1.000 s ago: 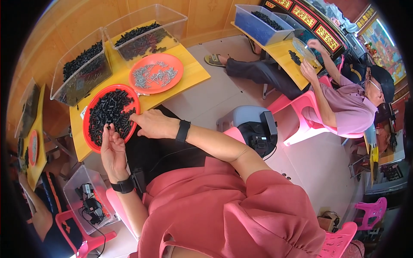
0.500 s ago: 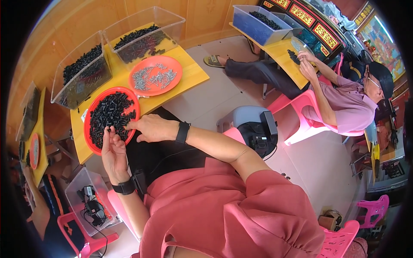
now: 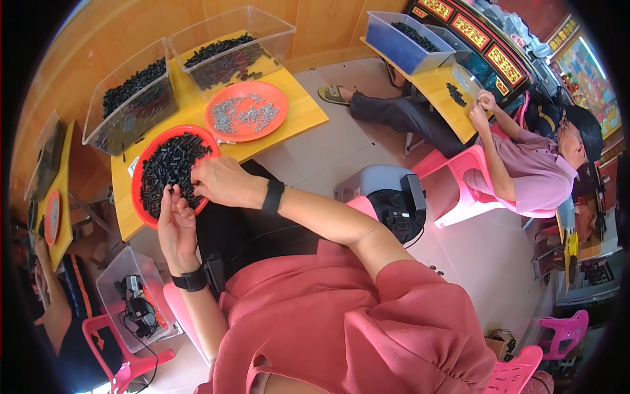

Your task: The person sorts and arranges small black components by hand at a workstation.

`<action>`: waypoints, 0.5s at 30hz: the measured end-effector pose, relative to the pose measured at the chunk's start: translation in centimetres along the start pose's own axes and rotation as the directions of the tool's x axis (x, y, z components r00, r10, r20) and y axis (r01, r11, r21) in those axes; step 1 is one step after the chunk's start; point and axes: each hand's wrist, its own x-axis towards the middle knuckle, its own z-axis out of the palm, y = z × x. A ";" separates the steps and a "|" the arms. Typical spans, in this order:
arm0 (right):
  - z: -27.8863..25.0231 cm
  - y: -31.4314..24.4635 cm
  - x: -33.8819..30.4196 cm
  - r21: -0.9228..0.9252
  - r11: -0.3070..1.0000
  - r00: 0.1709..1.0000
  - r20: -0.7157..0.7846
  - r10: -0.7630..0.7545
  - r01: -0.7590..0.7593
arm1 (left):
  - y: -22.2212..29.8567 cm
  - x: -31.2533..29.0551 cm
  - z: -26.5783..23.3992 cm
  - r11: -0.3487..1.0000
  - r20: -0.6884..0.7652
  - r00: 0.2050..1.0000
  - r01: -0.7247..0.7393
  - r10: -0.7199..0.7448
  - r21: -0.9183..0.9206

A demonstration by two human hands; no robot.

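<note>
My left hand (image 3: 177, 230) is raised palm up at the near edge of a red plate (image 3: 136, 190). Its fingertips pinch a small black plastic piece (image 3: 172, 190). My right hand (image 3: 228, 182) reaches over the plate's right rim with fingers curled together at the heap of small black pieces (image 3: 172, 164); anything between those fingertips is hidden. Behind it, an orange-red plate (image 3: 281, 105) carries loose silver screw-like pins (image 3: 246, 117). Both plates stand on a yellow table (image 3: 305, 115).
Two clear bins (image 3: 141, 108) (image 3: 279, 43) of black pieces stand at the table's back. A person (image 3: 525, 157) sits at another yellow table (image 3: 436, 98) on the right. A grey stool-like object (image 3: 374, 180) stands between us. Part of another person (image 3: 59, 315) shows at left.
My right hand's fingers have curled in over the black pieces, where they were straighter before. My left hand keeps its pinch. The whole view has shifted slightly.
</note>
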 end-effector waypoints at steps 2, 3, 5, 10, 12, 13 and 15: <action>1.1 0.7 1.2 -0.166 0.981 0.994 0.063 -0.088 0.097 | 0.1 0.0 -0.5 1.000 0.032 0.999 0.011 -0.011 -0.014; 1.6 0.8 1.7 -0.219 0.973 0.992 0.120 -0.050 0.075 | 0.0 0.0 -1.0 1.000 0.008 1.000 -0.013 0.013 -0.018; 1.6 1.8 2.6 -0.240 0.969 0.987 0.163 -0.018 0.057 | -0.4 0.2 -0.8 1.000 -0.030 0.999 -0.014 0.015 0.020; -1.7 2.9 4.4 -0.227 0.972 0.989 0.122 0.084 -0.054 | 0.1 -0.4 0.6 0.998 -0.012 1.000 -0.002 0.001 -0.059; -2.9 2.8 4.3 -0.254 0.965 0.994 0.063 0.085 -0.067 | 0.4 -0.8 1.4 0.998 -0.058 0.998 -0.040 0.037 -0.045; -3.3 2.6 4.4 -0.252 0.965 0.992 0.080 0.096 -0.073 | 0.6 -0.9 1.4 0.998 -0.061 0.997 -0.043 0.040 -0.045; -3.8 2.4 4.5 -0.248 0.966 0.989 0.105 0.099 -0.071 | 0.8 -0.9 1.1 0.997 -0.076 0.996 -0.052 0.047 -0.059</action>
